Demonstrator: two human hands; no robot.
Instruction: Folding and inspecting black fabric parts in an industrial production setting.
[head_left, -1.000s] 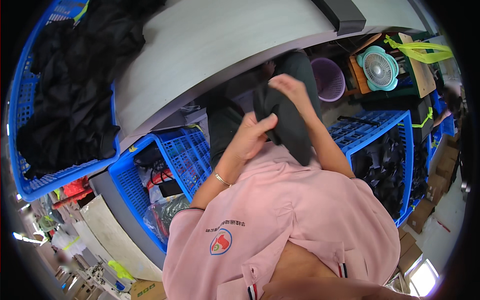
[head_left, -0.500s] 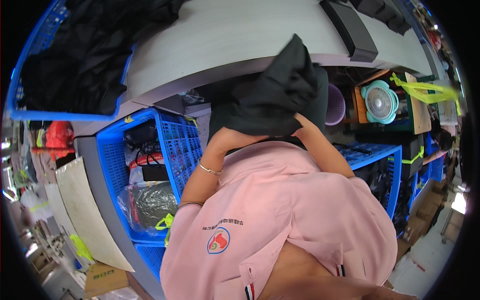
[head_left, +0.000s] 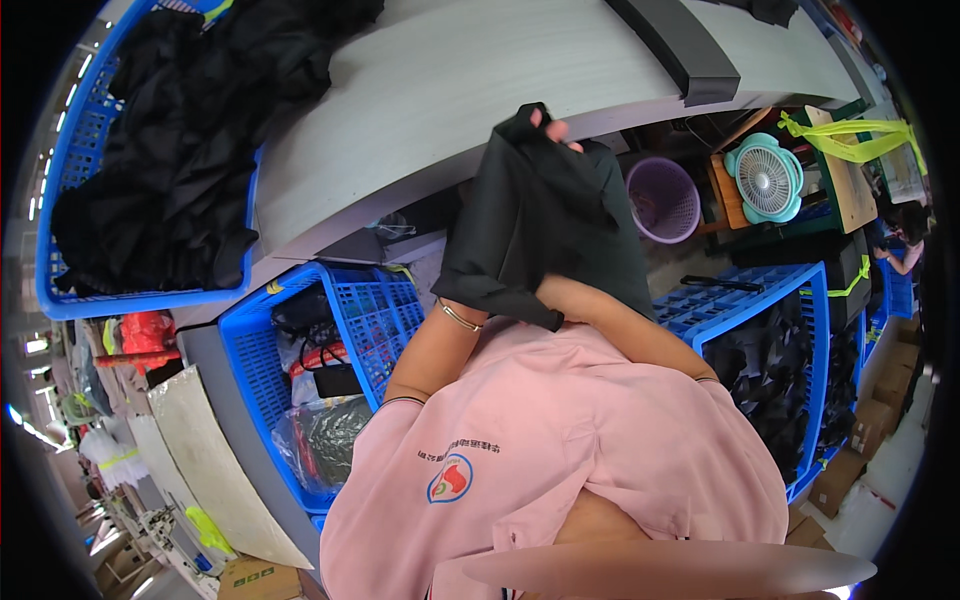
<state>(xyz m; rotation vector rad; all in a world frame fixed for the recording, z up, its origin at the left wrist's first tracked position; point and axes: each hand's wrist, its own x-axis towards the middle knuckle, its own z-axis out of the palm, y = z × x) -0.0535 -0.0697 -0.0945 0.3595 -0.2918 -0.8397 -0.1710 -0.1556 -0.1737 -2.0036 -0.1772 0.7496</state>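
I hold a soft, light, floppy black garment [head_left: 540, 215] up before the grey table [head_left: 420, 110], fingers [head_left: 548, 124] of both hands clamped in its upper folds, best gripped there.

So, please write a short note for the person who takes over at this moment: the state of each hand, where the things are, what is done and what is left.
Left hand: hidden under the black garment, with its forearm going up into it; grip cannot be seen.
Right hand: fingertips show at the garment's top edge, pinching the cloth.
The garment is lifted in front of the chest, above the edge of the grey table, hanging in loose folds.
Done: one piece is picked up.
Left: a pile of black garments lies in the blue basket on the table. More dark cloth fills the blue crate on the right.
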